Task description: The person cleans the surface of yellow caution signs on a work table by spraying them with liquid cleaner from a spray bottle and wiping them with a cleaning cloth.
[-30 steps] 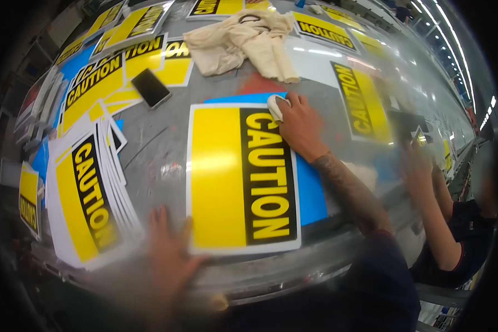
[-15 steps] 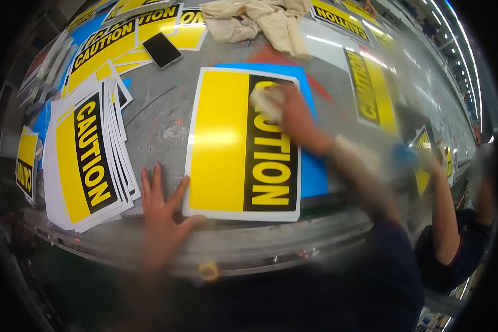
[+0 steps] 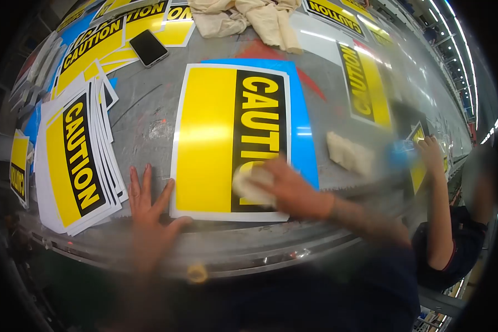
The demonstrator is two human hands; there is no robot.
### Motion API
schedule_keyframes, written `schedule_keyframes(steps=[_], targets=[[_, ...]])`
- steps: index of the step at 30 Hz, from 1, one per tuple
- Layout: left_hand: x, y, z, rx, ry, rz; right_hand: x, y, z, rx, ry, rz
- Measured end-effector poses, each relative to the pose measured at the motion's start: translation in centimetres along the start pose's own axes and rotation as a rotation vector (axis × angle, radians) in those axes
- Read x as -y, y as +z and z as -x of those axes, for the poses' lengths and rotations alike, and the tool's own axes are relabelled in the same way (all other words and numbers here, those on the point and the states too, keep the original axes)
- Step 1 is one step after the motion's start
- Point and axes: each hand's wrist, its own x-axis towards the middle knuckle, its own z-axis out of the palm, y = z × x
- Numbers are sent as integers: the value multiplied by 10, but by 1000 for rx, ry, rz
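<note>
A yellow and black CAUTION sign [image 3: 207, 138] with a white border lies flat before me, over a blue sheet [image 3: 302, 110] that shows along its top and right. My right hand [image 3: 296, 191] presses a pale cloth [image 3: 253, 184] against the lower part of the black band, covering its last letters. With fingers spread, my left hand [image 3: 152, 207] rests on the table at the sign's lower left corner, the thumb by its bottom edge. A stack of CAUTION signs [image 3: 61, 166] fans out just left of that hand.
A black phone [image 3: 149, 48] and a heap of cream cloth [image 3: 243, 19] lie farther back among more signs. Another folded cloth [image 3: 349, 153] sits to the right. A co-worker's arm [image 3: 438, 205] reaches over a sign at the far right.
My right hand has moved down the black band with the cloth, from the top letters to the bottom ones. My left hand keeps its place by the sign's corner. The view has shifted slightly.
</note>
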Motion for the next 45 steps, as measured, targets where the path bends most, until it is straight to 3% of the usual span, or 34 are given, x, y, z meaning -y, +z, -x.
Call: schedule_keyframes(steps=[1,4,5,8,10,11,12,14,16,17,19,20,22,23,24,26,27,30,31,34,36,38,40,43,45], targets=[[-1,1,-1,13,-14,9,21,-6,6,75,-65,-119],[1,1,-1,19,8,9,-13,-13,4,-3,-127,-37],[0,1,-1,16,7,23,-31,-25,-12,-15,-28,10],[-1,-2,2,-2,57,-28,-70,-28,-25,-356,239,54],[-1,-3,3,-164,122,174,-41,-15,-9,-243,221,82],[-1,-3,6,-247,155,273,-14,-18,3,-83,177,-24],[8,2,20,-307,40,323,3,-17,19,41,57,-112],[24,13,45,-391,-71,514,41,-44,32,386,27,-446],[10,13,44,-439,33,882,45,-55,39,445,-87,-878],[-7,11,44,-447,131,1112,47,-58,42,278,67,-932],[-63,0,32,-263,142,918,58,-68,41,-61,421,-921],[-90,-2,28,-173,129,849,63,-64,35,-241,528,-1101],[-132,5,31,127,-8,1145,77,-47,26,-400,505,-939],[-135,25,34,182,-1,1254,86,-33,30,-367,446,-906],[-137,38,30,46,176,836,95,-21,34,-334,388,-876],[-141,51,37,-16,96,816,117,-30,35,-176,276,-763],[-138,56,41,18,-5,1008,113,-30,42,-146,284,-914],[-145,57,50,8,-185,1170,109,-34,62,-277,442,-1228],[-147,58,45,29,-183,1239,107,-35,61,-329,348,-1060],[-149,50,33,233,-30,1182,117,-37,51,-114,297,-724],[-135,49,34,316,-171,1376,103,-34,50,-219,273,-598],[-114,14,18,324,-238,1493,70,-35,50,-414,455,-451],[-71,-16,-3,163,122,566,37,-60,22,-479,544,-185],[-41,-29,-26,89,217,-228,-17,-53,-1,-331,489,52],[-15,-19,-30,138,214,-133,-30,-27,-18,-314,435,90]])
